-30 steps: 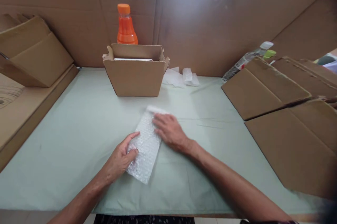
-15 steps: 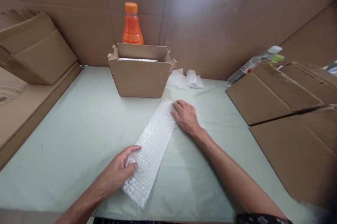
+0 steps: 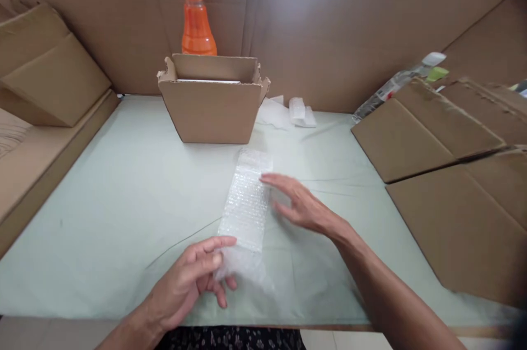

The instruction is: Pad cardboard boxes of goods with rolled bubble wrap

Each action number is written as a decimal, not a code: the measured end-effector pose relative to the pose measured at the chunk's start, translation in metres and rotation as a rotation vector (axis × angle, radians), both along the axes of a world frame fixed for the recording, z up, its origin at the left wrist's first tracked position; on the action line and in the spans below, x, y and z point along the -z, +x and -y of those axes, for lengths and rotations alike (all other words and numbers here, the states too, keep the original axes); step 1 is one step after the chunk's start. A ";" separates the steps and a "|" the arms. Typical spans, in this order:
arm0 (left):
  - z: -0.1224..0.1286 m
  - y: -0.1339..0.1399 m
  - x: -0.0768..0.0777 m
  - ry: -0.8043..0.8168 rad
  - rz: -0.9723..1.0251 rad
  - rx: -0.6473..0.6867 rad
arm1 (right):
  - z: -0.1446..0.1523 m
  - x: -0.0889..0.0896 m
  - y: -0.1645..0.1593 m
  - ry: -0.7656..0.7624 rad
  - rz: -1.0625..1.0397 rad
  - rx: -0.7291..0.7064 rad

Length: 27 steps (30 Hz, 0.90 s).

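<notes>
A strip of clear bubble wrap (image 3: 245, 199) lies lengthwise on the green cloth, its near end lifted and blurred. My left hand (image 3: 191, 276) has that near end between thumb and fingers, with some fingertips showing beneath it. Beside the strip's right edge, my right hand (image 3: 298, 204) is open with its fingers apart. The right index fingertip is at the edge of the wrap; whether it touches is hard to tell.
Beyond the wrap stands an open cardboard box (image 3: 212, 111), with an orange bottle (image 3: 198, 23) behind it. Crumpled white wrap (image 3: 298, 112) lies right of the box. Cardboard boxes (image 3: 424, 125) and a clear bottle (image 3: 395, 89) line the right; more cardboard (image 3: 61, 75) is at left.
The strip has turned to lie straighter, and its near end has come up in my left hand. My right hand has moved down and slightly right from the far end, fingers spreading.
</notes>
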<state>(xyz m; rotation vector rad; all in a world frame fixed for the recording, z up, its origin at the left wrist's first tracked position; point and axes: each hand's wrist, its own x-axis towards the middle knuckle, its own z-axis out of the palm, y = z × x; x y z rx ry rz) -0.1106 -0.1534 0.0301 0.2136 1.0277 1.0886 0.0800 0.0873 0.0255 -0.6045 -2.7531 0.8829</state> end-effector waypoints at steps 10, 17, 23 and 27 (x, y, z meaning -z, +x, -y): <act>-0.050 -0.009 0.002 0.073 -0.259 -0.062 | 0.062 0.025 0.001 -0.268 -0.066 0.309; -0.019 -0.016 0.025 0.726 -1.618 0.240 | 0.060 0.029 -0.007 -0.054 0.113 0.343; -0.036 -0.023 0.041 0.868 -1.787 0.361 | 0.071 0.011 0.008 0.143 0.063 0.326; -0.040 -0.024 0.045 0.908 -1.797 0.341 | 0.068 0.013 0.001 0.250 -0.051 0.339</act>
